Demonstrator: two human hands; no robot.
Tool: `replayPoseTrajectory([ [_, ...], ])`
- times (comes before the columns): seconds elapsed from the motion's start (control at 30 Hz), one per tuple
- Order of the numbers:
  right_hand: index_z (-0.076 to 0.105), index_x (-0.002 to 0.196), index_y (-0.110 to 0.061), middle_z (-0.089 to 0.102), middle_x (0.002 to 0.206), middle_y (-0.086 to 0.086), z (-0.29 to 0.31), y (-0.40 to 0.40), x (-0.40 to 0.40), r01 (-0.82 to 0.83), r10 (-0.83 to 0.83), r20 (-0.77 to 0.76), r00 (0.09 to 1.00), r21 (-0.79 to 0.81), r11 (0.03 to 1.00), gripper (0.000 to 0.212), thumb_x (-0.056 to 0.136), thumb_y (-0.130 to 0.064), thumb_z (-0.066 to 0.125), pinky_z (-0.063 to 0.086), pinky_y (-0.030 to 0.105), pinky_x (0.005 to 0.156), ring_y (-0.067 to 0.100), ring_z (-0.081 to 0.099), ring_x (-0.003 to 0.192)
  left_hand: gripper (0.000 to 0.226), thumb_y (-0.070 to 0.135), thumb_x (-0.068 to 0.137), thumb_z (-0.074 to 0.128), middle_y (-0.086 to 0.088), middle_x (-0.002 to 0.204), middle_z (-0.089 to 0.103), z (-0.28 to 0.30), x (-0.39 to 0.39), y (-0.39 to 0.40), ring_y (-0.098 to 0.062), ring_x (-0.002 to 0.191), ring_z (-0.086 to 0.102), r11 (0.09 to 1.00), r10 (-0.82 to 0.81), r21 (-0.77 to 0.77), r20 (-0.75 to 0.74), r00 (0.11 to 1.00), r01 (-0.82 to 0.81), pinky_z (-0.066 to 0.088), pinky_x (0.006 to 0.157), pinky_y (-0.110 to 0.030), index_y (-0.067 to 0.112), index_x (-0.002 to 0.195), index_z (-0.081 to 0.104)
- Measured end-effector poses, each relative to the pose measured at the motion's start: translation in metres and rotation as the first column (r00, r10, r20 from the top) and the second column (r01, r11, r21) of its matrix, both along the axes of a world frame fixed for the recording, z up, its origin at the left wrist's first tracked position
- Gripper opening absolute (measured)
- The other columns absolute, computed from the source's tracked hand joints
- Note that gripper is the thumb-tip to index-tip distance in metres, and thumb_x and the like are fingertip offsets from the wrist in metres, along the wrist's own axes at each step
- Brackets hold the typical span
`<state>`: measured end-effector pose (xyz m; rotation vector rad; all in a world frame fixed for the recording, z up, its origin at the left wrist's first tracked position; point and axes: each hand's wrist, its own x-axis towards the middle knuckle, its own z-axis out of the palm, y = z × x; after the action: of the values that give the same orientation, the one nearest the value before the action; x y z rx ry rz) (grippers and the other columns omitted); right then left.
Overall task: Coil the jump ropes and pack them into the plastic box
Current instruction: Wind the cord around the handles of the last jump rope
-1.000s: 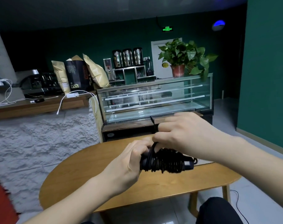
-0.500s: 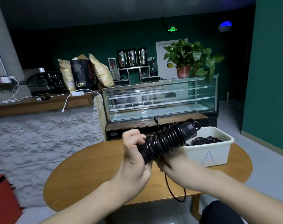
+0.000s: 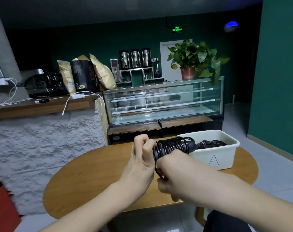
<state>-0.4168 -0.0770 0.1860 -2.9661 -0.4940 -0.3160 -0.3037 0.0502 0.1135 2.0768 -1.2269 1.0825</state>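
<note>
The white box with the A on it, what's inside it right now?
The box holds black coiled rope, seen over its rim. The near wall hides the lower part, so the number of ropes and anything beneath can't be told.

Right hand covers the near end of the rope, so can't see its fingers or how they grip. Rope hides part of the box rim. Exit sign lettering's too small to read.
</note>
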Motion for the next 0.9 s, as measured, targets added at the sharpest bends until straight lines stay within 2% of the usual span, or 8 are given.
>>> replayPoseTrajectory([
  [0.13,0.073,0.083,-0.023,0.058,0.056,0.000,0.016,-0.015,0.014,-0.157,0.154,0.139,0.978,0.006,0.988,0.013,0.090,-0.025,0.062,0.057,0.030,0.063,0.014,0.055,0.050,0.095,-0.018,0.067,0.055,-0.002,0.118,0.025,-0.014,-0.001,0.008,-0.023,0.091,0.043,0.993,-0.114,0.008,-0.033,0.993,0.115,0.052,0.059,-0.035,0.025,0.137,0.006],
  [0.3,0.080,0.089,-0.032,0.074,0.085,0.009,0.023,-0.043,0.046,-0.268,0.352,-0.097,0.931,0.474,0.838,0.015,0.076,-0.039,0.083,0.054,0.035,0.058,0.021,0.061,0.054,0.115,-0.025,0.062,0.057,-0.019,0.125,0.032,-0.029,-0.014,0.015,-0.036,0.108,0.057,0.946,-0.322,-0.094,-0.134,0.937,0.311,0.058,0.074,-0.044,0.030,0.148,0.005],
  [0.4,0.081,0.089,-0.016,0.071,0.074,0.006,0.017,-0.046,0.053,-0.225,0.468,-0.165,0.868,0.710,0.667,0.013,0.078,-0.023,0.083,0.043,0.025,0.054,0.013,0.052,0.054,0.123,-0.033,0.060,0.059,-0.015,0.128,0.035,-0.033,-0.025,0.007,-0.040,0.114,0.058,0.890,-0.440,-0.228,-0.198,0.876,0.395,0.057,0.088,-0.048,0.036,0.151,0.013],
  [0.5,0.078,0.083,-0.014,0.069,0.068,-0.004,-0.002,-0.049,0.066,-0.083,0.392,-0.209,0.896,0.789,0.609,0.020,0.072,-0.031,0.081,0.045,0.016,0.057,0.004,0.059,0.059,0.111,-0.022,0.073,0.068,-0.008,0.138,0.033,-0.036,-0.039,0.002,-0.037,0.111,0.063,0.829,-0.514,-0.431,-0.337,0.789,0.356,0.056,0.090,-0.054,0.043,0.151,0.024],
  [0.6,0.074,0.087,-0.020,0.073,0.091,0.005,-0.052,-0.068,0.089,0.037,0.240,-0.232,0.943,0.788,0.614,0.017,0.078,-0.032,0.082,0.057,0.039,0.084,0.020,0.069,0.087,0.092,-0.005,0.069,0.068,0.001,0.144,0.043,-0.030,-0.046,-0.004,-0.019,0.135,0.049,0.787,-0.529,-0.577,-0.448,0.721,0.219,0.040,0.112,-0.034,0.046,0.143,0.047],
  [0.7,0.058,0.068,-0.028,0.067,0.061,-0.019,-0.068,-0.062,0.082,0.018,0.078,-0.080,0.994,0.803,0.595,0.023,0.080,-0.012,0.068,0.059,0.025,0.067,-0.002,0.066,0.061,0.082,-0.011,0.056,0.060,-0.007,0.118,0.067,-0.022,-0.046,-0.016,-0.018,0.110,0.060,0.631,-0.739,-0.758,-0.523,0.425,0.165,0.049,0.092,-0.036,0.019,0.132,0.064],
  [0.77,0.044,0.049,-0.025,0.051,0.040,-0.010,-0.059,-0.043,0.067,-0.035,-0.041,0.066,0.997,0.852,0.522,0.032,0.079,-0.020,0.054,0.040,0.020,0.051,0.003,0.044,0.038,0.065,-0.016,0.052,0.056,-0.019,0.093,0.063,-0.019,-0.050,-0.023,-0.025,0.084,0.055,0.454,-0.876,-0.889,-0.434,0.212,0.059,0.049,0.069,-0.030,0.003,0.113,0.068],
  [0.9,0.052,0.057,-0.029,0.051,0.048,-0.006,-0.060,-0.015,0.028,-0.181,-0.048,0.227,0.973,0.871,0.457,0.052,0.106,-0.043,0.040,0.037,0.026,0.052,0.011,0.047,0.051,0.053,-0.017,0.051,0.050,-0.028,0.087,0.060,-0.016,-0.052,-0.031,-0.033,0.071,0.056,0.255,-0.958,-0.961,-0.266,0.105,-0.106,0.050,0.061,-0.037,-0.014,0.103,0.061],
])
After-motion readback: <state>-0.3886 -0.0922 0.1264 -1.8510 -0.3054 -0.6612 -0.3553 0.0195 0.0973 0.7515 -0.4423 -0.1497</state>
